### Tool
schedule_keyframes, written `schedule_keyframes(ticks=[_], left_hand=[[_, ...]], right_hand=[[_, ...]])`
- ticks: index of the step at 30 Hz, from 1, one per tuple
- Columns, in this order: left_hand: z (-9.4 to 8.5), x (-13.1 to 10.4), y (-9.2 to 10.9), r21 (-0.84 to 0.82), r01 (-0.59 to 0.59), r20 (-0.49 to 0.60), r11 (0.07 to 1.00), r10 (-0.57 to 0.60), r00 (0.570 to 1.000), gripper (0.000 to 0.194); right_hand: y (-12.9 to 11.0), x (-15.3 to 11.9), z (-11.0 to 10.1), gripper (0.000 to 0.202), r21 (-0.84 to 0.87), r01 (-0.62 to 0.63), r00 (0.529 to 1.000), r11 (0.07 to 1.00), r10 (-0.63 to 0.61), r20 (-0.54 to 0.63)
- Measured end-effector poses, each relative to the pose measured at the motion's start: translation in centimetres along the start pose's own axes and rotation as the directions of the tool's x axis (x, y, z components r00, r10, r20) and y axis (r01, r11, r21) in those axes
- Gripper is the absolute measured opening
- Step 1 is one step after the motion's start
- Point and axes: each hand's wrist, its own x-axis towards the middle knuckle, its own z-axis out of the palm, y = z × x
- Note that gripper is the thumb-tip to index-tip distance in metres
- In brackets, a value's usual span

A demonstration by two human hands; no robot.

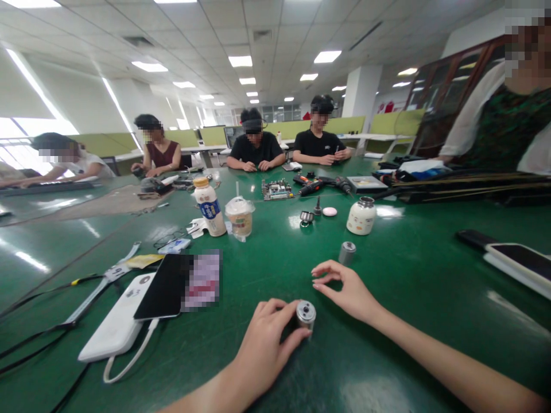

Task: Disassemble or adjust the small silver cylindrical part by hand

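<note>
- Silver metal sits in the grasp of the left hand (271, 338): a small cylinder (306, 314), upright, thumb on its near side and fingers on its far left, its round end with a dark centre facing up.
- Right hand (349, 291) is raised just beyond, to the right, thumb and fingers curved toward each other; whether they pinch anything tiny, I cannot tell.
- Second grey cylinder (347, 252) stands upright on the green tabletop (413, 344), just past the right hand.
- White flask (361, 219) with a bare metal neck stands farther out, near a pink oval object (329, 211).
- Lidded plastic cup (240, 218) with a straw and a yellow-capped bottle (210, 207) stand side by side.
- To the left, a smartphone (160, 289) overlaps a white power bank (115, 321), beside a looping white cable (135, 362).
- Farther off lie a circuit board (278, 190) and a power drill (310, 187); co-workers sit across the table.
</note>
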Motion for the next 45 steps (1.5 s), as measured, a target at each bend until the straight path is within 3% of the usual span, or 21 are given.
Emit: schedule_keyframes(ticks=[4,8,13,17,31,45], left_hand=[[0.0,0.1,0.0,0.006,0.006,0.004,1.000,-0.006,1.000,0.035],[0.1,0.0,0.0,0.007,0.004,0.003,1.000,-0.004,1.000,0.033],[-0.1,0.1,0.1,0.015,0.007,0.007,1.000,-0.007,1.000,0.034],[-0.3,0.2,0.3,0.001,-0.005,0.013,1.000,0.005,1.000,0.031],[-0.2,0.0,0.0,-0.038,-0.005,0.017,0.999,0.006,1.000,0.033],[-0.2,0.1,0.2,-0.024,-0.016,0.006,1.000,0.016,1.000,0.032]], right_hand=[[1.4,0.0,-0.1,0.024,0.020,-0.018,0.995,1.000,0.016,0.103],[1.0,0.1,-0.1,0.023,0.053,-0.037,0.997,0.998,0.033,0.076],[-2.3,-0.3,0.3,0.022,0.167,-0.004,0.999,0.986,-0.003,0.046],[-5.0,-1.3,0.8,0.015,0.233,0.034,0.992,0.972,-0.061,0.109],[-5.9,-2.0,1.2,0.016,0.007,0.200,0.969,0.980,-0.198,0.144],[-5.8,-2.1,1.1,0.029,-0.035,0.132,0.985,0.991,-0.127,0.116]])
